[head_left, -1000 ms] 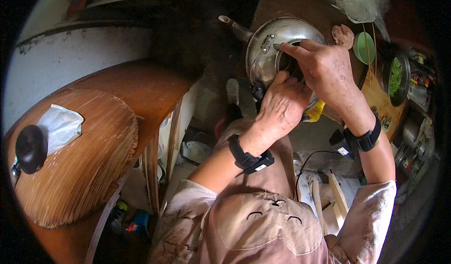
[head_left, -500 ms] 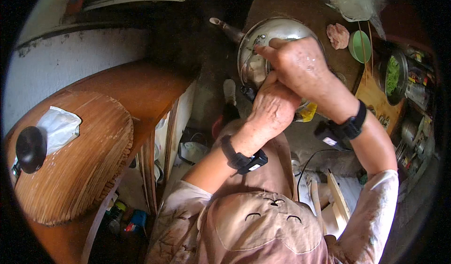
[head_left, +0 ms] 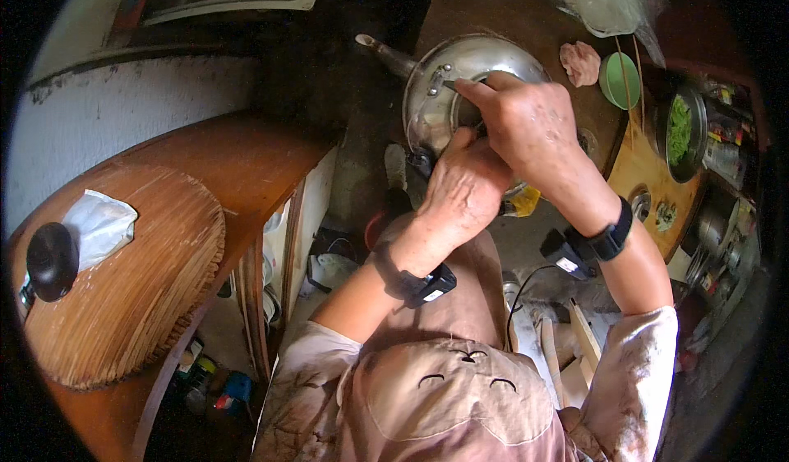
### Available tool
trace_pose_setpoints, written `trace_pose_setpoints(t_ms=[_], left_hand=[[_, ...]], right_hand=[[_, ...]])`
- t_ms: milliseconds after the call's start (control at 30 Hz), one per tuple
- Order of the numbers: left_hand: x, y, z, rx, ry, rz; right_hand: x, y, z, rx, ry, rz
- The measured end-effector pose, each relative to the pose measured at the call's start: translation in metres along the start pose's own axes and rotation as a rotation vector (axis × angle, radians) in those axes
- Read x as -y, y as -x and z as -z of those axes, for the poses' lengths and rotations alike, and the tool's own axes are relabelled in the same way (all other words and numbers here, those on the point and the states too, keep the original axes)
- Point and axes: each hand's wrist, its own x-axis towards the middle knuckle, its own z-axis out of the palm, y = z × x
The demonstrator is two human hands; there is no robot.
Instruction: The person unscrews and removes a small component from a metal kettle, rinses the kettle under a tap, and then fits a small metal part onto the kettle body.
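Note:
A round metal kettle [head_left: 509,51] with a spout pointing left stands in front of me, and both my hands are over its top. My right hand [head_left: 534,117] is curled with its index finger pointing left, and a small dark tip shows beside that finger. My left hand [head_left: 468,178] lies just below it, fingers closed and tucked under the right hand. What the two hands grip is mostly hidden by the right hand. A dark round opening or recess [head_left: 467,110] of the kettle shows beside the fingers.
Right of the kettle are a pinkish crumpled lump [head_left: 580,63], a green bowl [head_left: 612,76] with chopsticks, a wooden board [head_left: 633,162] and a dark pan [head_left: 697,133] of chopped greens. To the left, a round wooden chopping block [head_left: 156,273] bears a white packet [head_left: 103,224].
The whole view has shifted slightly. My right hand has turned a little relative to the kettle, exposing more of its dark opening. Both hands stay together over it.

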Motion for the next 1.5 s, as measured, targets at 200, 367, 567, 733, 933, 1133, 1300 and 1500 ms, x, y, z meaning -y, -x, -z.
trace_pose_setpoints(t_ms=[200,367,567,733,933,1133,1300,1500], left_hand=[[0.002,-0.003,0.006,-0.003,-0.017,0.028],[0.0,-0.005,0.004,0.017,0.011,0.06],[0.0,0.001,0.002,0.068,-0.135,0.066],[-0.001,0.0,0.001,0.059,-0.062,0.142],[0.012,-0.001,-0.041,-0.431,-0.066,0.018],[0.001,0.001,-0.001,0.105,-0.005,0.119],[0.003,0.0,-0.005,-0.04,0.041,0.161],[-0.003,-0.005,0.003,-0.035,-0.012,0.007]], right_hand=[[0.002,0.005,-0.01,-0.046,0.019,-0.014],[-0.003,-0.007,-0.025,-0.12,0.028,-0.018],[0.007,0.007,-0.017,-0.081,-0.024,-0.047],[0.01,0.013,-0.016,-0.075,-0.008,-0.041],[0.016,0.007,-0.022,-0.055,0.007,0.007],[0.007,-0.002,-0.014,-0.029,0.005,-0.013],[0.009,0.0,-0.026,-0.052,-0.06,0.024],[-0.014,0.001,-0.019,-0.082,-0.063,-0.106]])
